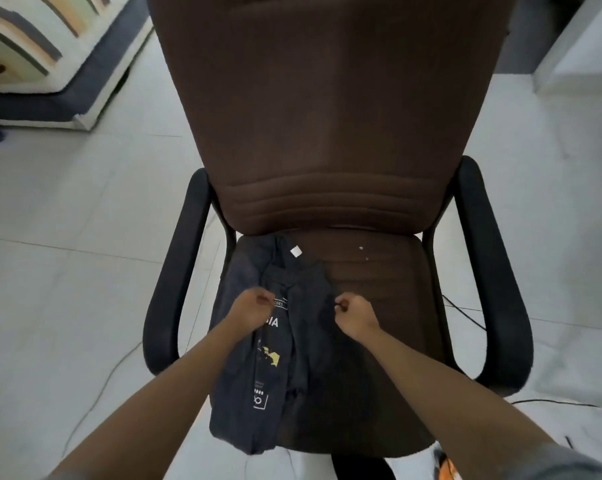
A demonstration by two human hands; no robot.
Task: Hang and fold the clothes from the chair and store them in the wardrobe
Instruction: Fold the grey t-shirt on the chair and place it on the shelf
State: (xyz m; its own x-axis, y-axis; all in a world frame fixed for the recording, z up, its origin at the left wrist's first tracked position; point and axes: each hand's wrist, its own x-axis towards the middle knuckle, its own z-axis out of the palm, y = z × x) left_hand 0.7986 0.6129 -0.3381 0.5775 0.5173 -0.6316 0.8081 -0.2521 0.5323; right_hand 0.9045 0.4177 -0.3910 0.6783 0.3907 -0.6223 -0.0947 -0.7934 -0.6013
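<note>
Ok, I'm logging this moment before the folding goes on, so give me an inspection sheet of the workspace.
Surface: brown fabric seat of an office chair, with black armrests.
Job's things: dark printed T-shirt lying partly folded on the seat's left side, white neck label showing.
Clutter: small white specks on the seat near the backrest.
Hands: left hand and right hand each pinch the shirt's fabric.
Cables: thin black cables on the floor, right of the chair.
Surroundings: pale tiled floor; striped bedding top left; white furniture top right.
</note>
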